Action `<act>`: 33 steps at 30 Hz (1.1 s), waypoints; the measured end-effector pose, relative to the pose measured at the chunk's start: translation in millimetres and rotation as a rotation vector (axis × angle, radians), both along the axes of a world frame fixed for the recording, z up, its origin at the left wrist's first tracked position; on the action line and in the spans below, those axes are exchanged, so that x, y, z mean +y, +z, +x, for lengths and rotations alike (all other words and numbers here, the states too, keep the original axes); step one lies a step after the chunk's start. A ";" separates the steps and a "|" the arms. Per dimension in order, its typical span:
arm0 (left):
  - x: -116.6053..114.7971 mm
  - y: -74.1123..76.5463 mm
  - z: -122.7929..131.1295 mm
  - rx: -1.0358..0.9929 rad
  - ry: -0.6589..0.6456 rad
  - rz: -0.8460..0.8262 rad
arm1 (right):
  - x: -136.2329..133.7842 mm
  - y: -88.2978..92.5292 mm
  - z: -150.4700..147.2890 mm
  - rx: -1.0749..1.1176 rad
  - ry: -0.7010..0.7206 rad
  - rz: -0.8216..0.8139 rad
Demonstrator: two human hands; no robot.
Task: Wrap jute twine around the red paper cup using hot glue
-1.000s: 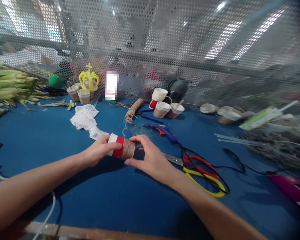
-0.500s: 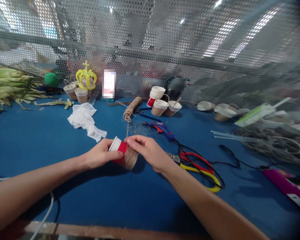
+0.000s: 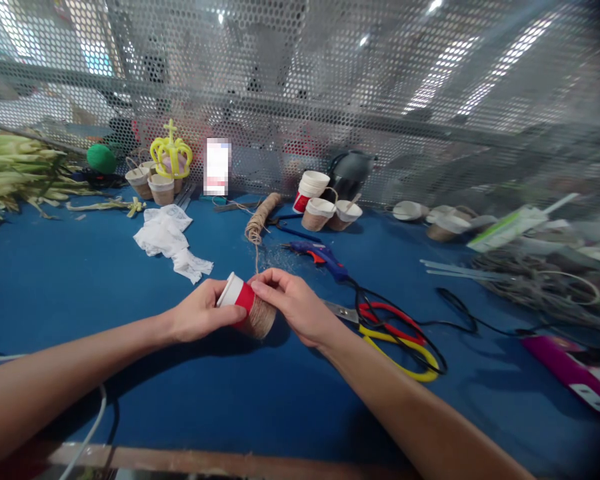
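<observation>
My left hand (image 3: 203,311) is closed around a red and white paper cup (image 3: 245,298), tilted with its white rim toward the upper left. Brown twine (image 3: 261,319) is wound round the lower part of the cup. With thumb and fingers pinched, my right hand (image 3: 293,300) grips the twine against the cup's side. From there the strand runs up to a twine bundle (image 3: 261,217) lying behind the hands. Part of the cup is hidden by my left thumb and right fingers.
Right of my hands lie a blue glue gun (image 3: 323,258) and red-and-yellow scissors (image 3: 400,333) crossed by a black cable. White crumpled cloth (image 3: 167,237) lies left. Twine-covered cups (image 3: 319,213) and a yellow crown (image 3: 171,157) stand by the mesh screen (image 3: 280,100).
My right hand and the strand have shifted very slightly at the cup's side. My left hand keeps its hold on the cup.
</observation>
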State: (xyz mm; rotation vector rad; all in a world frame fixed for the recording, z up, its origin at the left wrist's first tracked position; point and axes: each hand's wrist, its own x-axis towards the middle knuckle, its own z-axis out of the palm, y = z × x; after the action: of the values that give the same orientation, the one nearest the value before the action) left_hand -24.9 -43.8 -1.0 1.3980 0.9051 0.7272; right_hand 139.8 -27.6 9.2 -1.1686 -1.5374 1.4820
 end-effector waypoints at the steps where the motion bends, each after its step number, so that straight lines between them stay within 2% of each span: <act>1: -0.1 -0.3 -0.3 0.009 -0.001 0.015 | -0.4 -0.2 0.3 0.002 0.006 0.008; 8: 2.7 -4.4 -3.0 -0.018 0.026 0.049 | -3.1 4.7 7.7 -0.068 0.068 -0.021; 21: 6.7 4.1 1.9 -0.007 0.058 -0.175 | -6.1 3.8 11.4 -0.195 0.242 0.083; 24: 6.8 2.9 2.4 -0.009 0.073 -0.165 | -4.6 5.1 9.3 -0.169 0.218 0.062; 27: 5.5 2.4 2.5 -0.021 0.067 -0.165 | 5.7 5.0 3.9 -0.085 0.121 -0.038; 29: 4.2 2.7 2.4 -0.022 0.047 -0.173 | 19.0 3.7 -1.5 -0.033 0.051 -0.104; 33: 1.8 4.4 2.2 -0.020 -0.021 -0.160 | 53.0 -1.2 -11.9 -0.024 -0.038 -0.137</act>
State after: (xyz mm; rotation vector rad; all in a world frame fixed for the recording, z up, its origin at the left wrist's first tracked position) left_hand -22.7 -42.0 3.4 1.2553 0.9116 0.6380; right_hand 128.0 25.4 8.0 -1.2909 -1.4400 1.5733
